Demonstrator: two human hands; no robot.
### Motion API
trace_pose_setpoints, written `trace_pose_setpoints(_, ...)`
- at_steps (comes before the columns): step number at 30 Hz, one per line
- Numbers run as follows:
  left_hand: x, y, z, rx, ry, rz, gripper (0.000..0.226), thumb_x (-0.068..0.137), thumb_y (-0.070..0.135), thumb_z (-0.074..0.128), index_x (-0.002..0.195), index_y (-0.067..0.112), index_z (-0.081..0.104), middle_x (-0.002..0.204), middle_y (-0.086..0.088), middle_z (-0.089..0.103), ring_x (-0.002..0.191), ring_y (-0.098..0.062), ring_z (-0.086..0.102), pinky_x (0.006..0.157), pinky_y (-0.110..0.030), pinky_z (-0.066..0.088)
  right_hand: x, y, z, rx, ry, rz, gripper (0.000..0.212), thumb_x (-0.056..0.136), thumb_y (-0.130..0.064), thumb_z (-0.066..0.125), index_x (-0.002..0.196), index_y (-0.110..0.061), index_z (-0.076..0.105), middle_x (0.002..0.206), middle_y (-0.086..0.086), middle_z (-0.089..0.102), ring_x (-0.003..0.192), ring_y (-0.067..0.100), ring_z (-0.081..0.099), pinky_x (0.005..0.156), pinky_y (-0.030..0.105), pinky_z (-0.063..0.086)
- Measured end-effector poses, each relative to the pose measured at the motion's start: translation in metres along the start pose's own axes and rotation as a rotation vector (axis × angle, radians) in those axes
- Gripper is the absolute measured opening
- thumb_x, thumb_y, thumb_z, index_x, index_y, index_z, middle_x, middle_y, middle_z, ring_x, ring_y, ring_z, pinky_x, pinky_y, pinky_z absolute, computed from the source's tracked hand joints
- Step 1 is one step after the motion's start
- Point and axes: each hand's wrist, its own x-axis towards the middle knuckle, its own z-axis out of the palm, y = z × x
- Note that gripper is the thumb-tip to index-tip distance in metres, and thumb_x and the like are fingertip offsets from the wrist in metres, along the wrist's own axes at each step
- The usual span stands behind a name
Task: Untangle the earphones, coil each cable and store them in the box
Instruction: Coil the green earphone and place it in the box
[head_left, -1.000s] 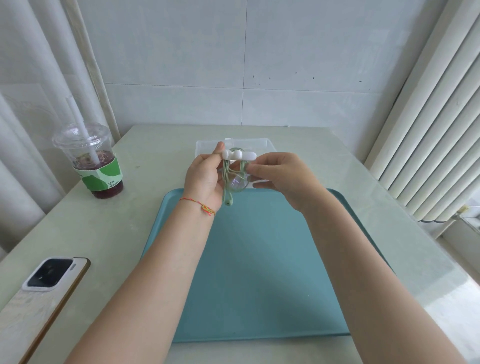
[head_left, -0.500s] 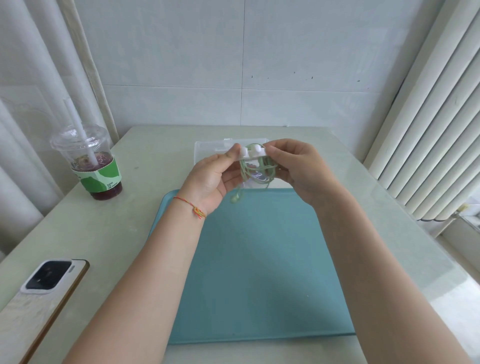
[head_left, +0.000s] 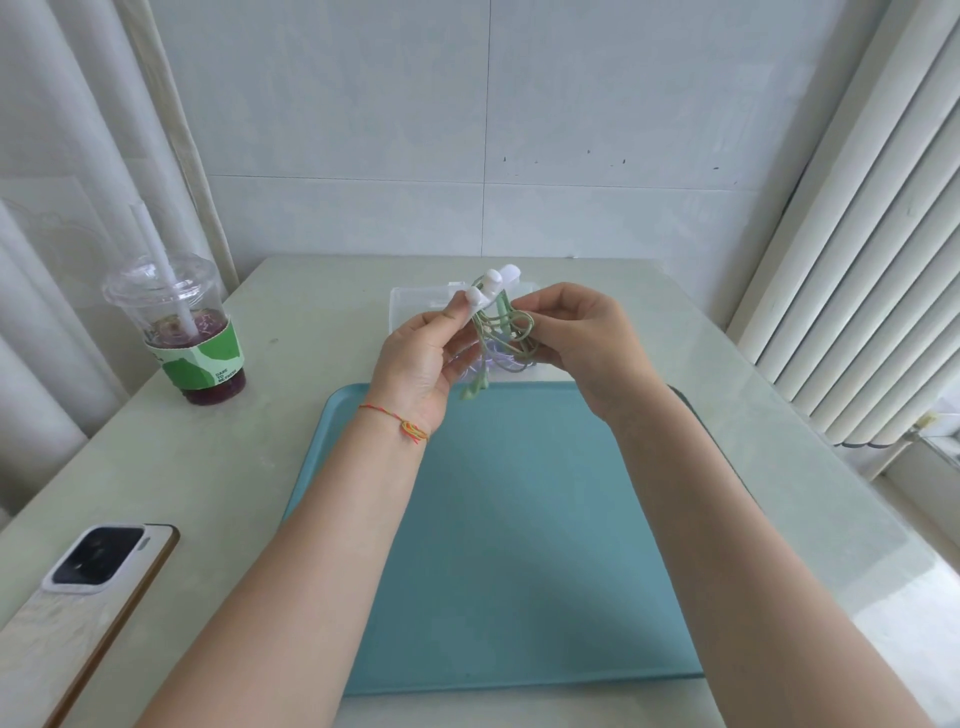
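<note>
A coiled bundle of pale green earphones (head_left: 501, 332) with white earbud ends (head_left: 491, 283) hangs in the air between both hands, above the far edge of the teal tray (head_left: 519, 545). My left hand (head_left: 421, 358) pinches the white ends at the top of the bundle. On the right side of the coil, my right hand (head_left: 576, 338) pinches the green cable loops. A green plug end (head_left: 470, 389) dangles below. The clear plastic box (head_left: 415, 306) lies on the table just behind the hands, partly hidden by them.
A plastic cup with a dark drink, straw and green sleeve (head_left: 184, 332) stands at the left rear of the table. A phone (head_left: 83, 603) lies face down near the front left edge. White curtains hang on both sides, a tiled wall behind.
Both hands rose slightly with the bundle. The white ends tilted upward in my left hand, and my right hand shifted down from the ends onto the green loops.
</note>
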Motion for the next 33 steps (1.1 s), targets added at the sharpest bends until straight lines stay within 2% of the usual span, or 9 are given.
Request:
trace_pose_setpoints(4,-0.001,0.003,0.006,-0.076,-0.084,0.023,0.018,0.093,0.027,0.062,0.099,0.011,0.068,0.106,0.000,0.074,0.078,-0.012,0.068,0.071,-0.022,0.052,-0.001,-0.001,0.000,0.001,-0.007,0.002,0.003,0.087,0.001,0.064,0.087,0.000,0.068,0.077,0.015,0.070,0.065,0.025,0.065,0.067,0.032,0.058)
trace_pose_setpoints(9,-0.001,0.001,0.008,-0.037,0.041,0.101,0.028,0.092,0.015,0.064,0.075,0.015,0.041,0.081,-0.008,0.070,0.067,-0.019,0.068,0.059,-0.029,0.052,0.000,-0.004,0.001,0.107,-0.036,0.137,0.021,0.097,-0.016,0.055,0.097,0.003,0.064,0.077,0.013,0.070,0.064,0.025,0.067,0.061,0.031,0.057)
trace_pose_setpoints(12,0.000,-0.002,0.009,-0.038,0.050,0.145,0.030,0.092,0.014,0.065,0.075,0.015,0.040,0.097,-0.016,0.071,0.081,-0.028,0.069,0.064,-0.032,0.053,-0.002,-0.001,0.001,0.089,-0.091,0.160,0.011,0.092,-0.012,0.063,0.098,-0.004,0.058,0.081,0.012,0.068,0.064,0.022,0.067,0.064,0.031,0.057)
trace_pose_setpoints(15,0.003,-0.004,0.010,-0.103,0.017,0.140,0.028,0.094,0.015,0.062,0.079,0.015,0.039,0.111,-0.019,0.071,0.103,-0.038,0.067,0.071,-0.037,0.054,-0.002,0.005,0.003,0.106,-0.142,0.192,0.020,0.087,0.000,0.066,0.100,-0.007,0.053,0.083,0.014,0.066,0.068,0.023,0.065,0.069,0.034,0.059)
trace_pose_setpoints(18,0.005,-0.005,0.008,-0.184,0.024,0.113,0.015,0.098,0.016,0.057,0.092,0.004,0.051,0.109,-0.014,0.072,0.094,-0.032,0.070,0.067,-0.031,0.057,-0.002,0.009,0.009,0.095,-0.159,0.193,0.022,0.087,0.002,0.066,0.101,-0.006,0.052,0.082,0.013,0.064,0.065,0.021,0.065,0.064,0.031,0.057)
trace_pose_setpoints(21,0.006,-0.005,0.006,-0.217,-0.006,0.060,0.032,0.101,0.018,0.048,0.122,-0.003,0.060,0.120,-0.007,0.069,0.090,-0.021,0.068,0.065,-0.026,0.055,-0.001,0.013,0.013,0.055,-0.131,0.135,0.019,0.088,0.000,0.065,0.101,-0.003,0.052,0.080,0.013,0.066,0.059,0.020,0.066,0.061,0.030,0.057)
trace_pose_setpoints(27,0.004,-0.003,0.003,-0.409,0.087,-0.050,0.021,0.103,0.016,0.045,0.105,0.004,0.062,0.094,-0.011,0.072,0.076,-0.018,0.071,0.067,-0.028,0.059,0.000,0.023,0.021,-0.104,-0.068,0.025,0.009,0.094,-0.007,0.060,0.094,-0.001,0.052,0.072,0.014,0.068,0.052,0.025,0.062,0.056,0.035,0.057)
trace_pose_setpoints(30,0.003,-0.002,0.001,-0.425,0.078,-0.080,0.022,0.103,0.019,0.045,0.100,0.005,0.061,0.085,-0.012,0.074,0.081,-0.023,0.073,0.070,-0.034,0.059,0.002,0.028,0.023,-0.283,-0.032,0.012,0.013,0.094,-0.014,0.060,0.093,-0.001,0.058,0.075,0.011,0.069,0.060,0.021,0.062,0.066,0.039,0.056)
trace_pose_setpoints(33,0.002,0.000,0.002,-0.407,0.058,-0.056,0.023,0.103,0.021,0.046,0.100,0.008,0.065,0.090,-0.009,0.075,0.084,-0.022,0.072,0.074,-0.034,0.057,0.003,0.030,0.023,-0.293,-0.053,0.080,0.023,0.095,-0.026,0.061,0.091,-0.004,0.060,0.086,0.010,0.070,0.074,0.017,0.065,0.078,0.037,0.056)
